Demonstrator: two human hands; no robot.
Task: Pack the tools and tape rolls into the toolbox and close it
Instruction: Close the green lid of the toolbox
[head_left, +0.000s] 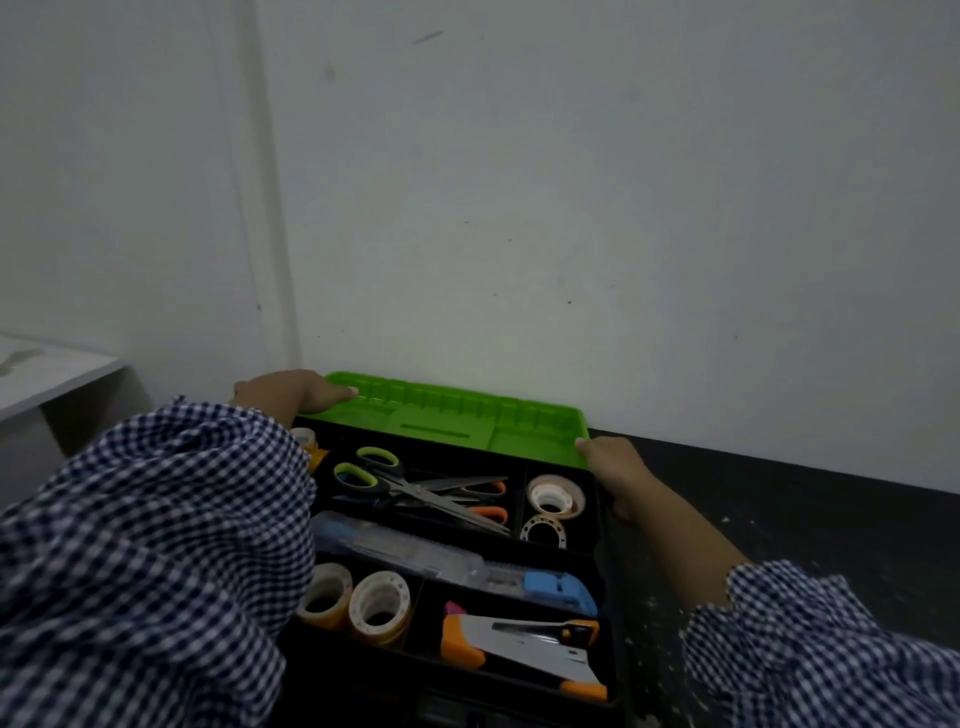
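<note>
A white shelf stands at the far left, by the white wall. A checked sleeve runs from the near left up to the left hand. This hand grasps the far left corner of the green lid, with one fingertip lying over the rim on the lid's inner face.

The lid is open and tilted back towards the wall, its ribbed inside showing. Below it, the black toolbox sits on the dark table, with its compartments filled.

- A tape roll peeks out in the far left compartment, half hidden by the sleeve.
- Two tape rolls stand side by side in the near left compartment.
- Green-handled scissors lie in the middle far compartment, crossing orange-handled scissors.
- A long clear and blue utility knife lies slantwise across the box's middle.
- An orange and silver stapler fills the near right compartment.
- Two more tape rolls sit one behind the other in the far right compartment.

The right hand clasps the lid's right corner. Its thumb tip is on the rim and its fingers curl down the outer side. Its checked cuff lies at the near right.
</note>
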